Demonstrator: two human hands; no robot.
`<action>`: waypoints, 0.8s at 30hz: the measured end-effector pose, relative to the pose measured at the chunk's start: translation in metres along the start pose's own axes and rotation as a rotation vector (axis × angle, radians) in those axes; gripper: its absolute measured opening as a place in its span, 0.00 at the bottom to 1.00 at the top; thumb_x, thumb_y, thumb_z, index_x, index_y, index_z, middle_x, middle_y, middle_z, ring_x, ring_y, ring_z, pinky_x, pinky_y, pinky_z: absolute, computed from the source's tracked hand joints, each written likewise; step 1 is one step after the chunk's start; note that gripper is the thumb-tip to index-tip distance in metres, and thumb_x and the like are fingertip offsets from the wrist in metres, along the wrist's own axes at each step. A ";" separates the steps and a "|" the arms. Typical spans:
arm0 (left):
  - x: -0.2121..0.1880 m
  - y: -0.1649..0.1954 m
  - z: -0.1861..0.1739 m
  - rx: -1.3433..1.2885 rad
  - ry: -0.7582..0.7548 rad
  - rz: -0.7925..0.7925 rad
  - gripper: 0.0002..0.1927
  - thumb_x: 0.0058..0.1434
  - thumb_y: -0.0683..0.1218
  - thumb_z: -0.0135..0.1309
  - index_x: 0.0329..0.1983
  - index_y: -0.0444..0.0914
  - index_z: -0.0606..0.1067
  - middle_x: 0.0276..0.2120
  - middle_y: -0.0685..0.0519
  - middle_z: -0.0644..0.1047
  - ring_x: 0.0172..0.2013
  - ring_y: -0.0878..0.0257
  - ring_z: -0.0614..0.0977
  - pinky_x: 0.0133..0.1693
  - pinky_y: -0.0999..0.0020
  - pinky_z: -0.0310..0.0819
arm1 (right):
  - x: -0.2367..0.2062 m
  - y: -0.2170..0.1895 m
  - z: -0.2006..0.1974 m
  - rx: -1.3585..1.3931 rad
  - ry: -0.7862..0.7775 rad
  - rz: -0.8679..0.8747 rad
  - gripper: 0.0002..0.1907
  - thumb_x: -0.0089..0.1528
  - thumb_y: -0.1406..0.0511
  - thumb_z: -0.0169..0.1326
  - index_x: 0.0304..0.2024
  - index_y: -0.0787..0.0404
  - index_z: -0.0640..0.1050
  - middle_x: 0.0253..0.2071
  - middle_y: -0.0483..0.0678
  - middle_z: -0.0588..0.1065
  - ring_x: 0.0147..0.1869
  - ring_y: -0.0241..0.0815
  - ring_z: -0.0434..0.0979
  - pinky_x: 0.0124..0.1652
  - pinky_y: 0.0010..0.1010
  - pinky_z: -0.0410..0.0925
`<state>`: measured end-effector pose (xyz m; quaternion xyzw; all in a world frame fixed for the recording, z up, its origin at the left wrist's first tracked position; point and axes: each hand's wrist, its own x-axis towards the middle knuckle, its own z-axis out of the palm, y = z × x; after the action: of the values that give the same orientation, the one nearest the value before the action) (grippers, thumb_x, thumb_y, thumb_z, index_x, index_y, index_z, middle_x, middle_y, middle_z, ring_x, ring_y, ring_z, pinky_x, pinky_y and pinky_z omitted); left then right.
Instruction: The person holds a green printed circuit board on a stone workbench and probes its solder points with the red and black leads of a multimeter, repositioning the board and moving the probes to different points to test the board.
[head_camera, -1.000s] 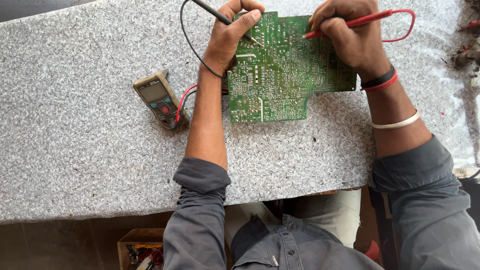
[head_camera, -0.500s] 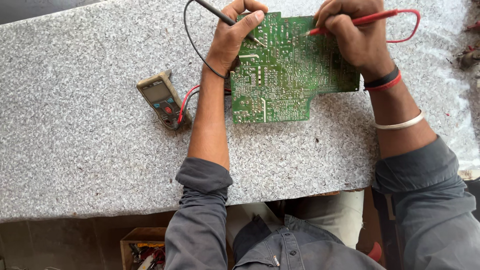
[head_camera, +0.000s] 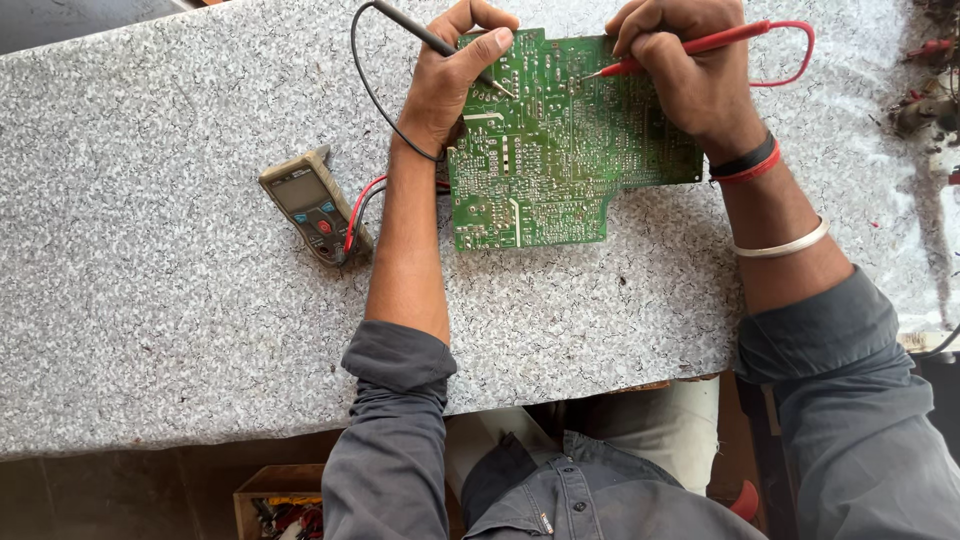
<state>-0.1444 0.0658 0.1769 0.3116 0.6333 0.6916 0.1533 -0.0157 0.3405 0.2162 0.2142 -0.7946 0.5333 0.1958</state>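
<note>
Our left hand (head_camera: 450, 75) is closed around a black probe (head_camera: 440, 47), its tip touching the green circuit board (head_camera: 560, 150). Our right hand (head_camera: 690, 75) grips a red probe (head_camera: 700, 45), tip on the board too. The board lies flat on the speckled stone table (head_camera: 150, 300). A multimeter (head_camera: 315, 205) sits just left of our left arm.

Green circuit board (head_camera: 560, 150), red probe (head_camera: 690, 48), black probe (head_camera: 425, 35), speckled grey countertop (head_camera: 150, 200).

We wear a grey button-up shirt (head_camera: 590, 495), sleeves pushed up, with black and red wristbands (head_camera: 745, 163) and a silver bangle (head_camera: 785, 243).
</note>
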 end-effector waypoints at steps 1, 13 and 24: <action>0.000 0.000 0.000 0.008 -0.003 0.022 0.12 0.67 0.53 0.62 0.45 0.40 0.81 0.37 0.60 0.80 0.39 0.71 0.76 0.42 0.71 0.72 | 0.000 0.000 0.000 -0.008 -0.004 0.000 0.12 0.66 0.75 0.41 0.36 0.71 0.77 0.43 0.55 0.80 0.40 0.36 0.77 0.42 0.26 0.73; -0.001 0.017 0.002 0.006 -0.029 -0.030 0.12 0.68 0.53 0.59 0.44 0.39 0.78 0.32 0.61 0.75 0.33 0.74 0.72 0.36 0.77 0.66 | 0.007 -0.024 0.006 -0.083 0.135 0.081 0.09 0.70 0.73 0.46 0.43 0.69 0.79 0.39 0.50 0.78 0.43 0.36 0.77 0.45 0.28 0.71; -0.003 0.052 0.021 -0.152 0.008 -0.171 0.08 0.66 0.46 0.58 0.43 0.36 0.78 0.31 0.60 0.77 0.32 0.75 0.74 0.35 0.79 0.69 | 0.016 -0.061 -0.008 -0.224 -0.027 0.058 0.07 0.63 0.64 0.59 0.38 0.62 0.82 0.42 0.52 0.78 0.50 0.45 0.77 0.49 0.37 0.72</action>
<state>-0.1193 0.0730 0.2267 0.2413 0.6041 0.7231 0.2323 0.0050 0.3250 0.2738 0.1751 -0.8577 0.4436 0.1921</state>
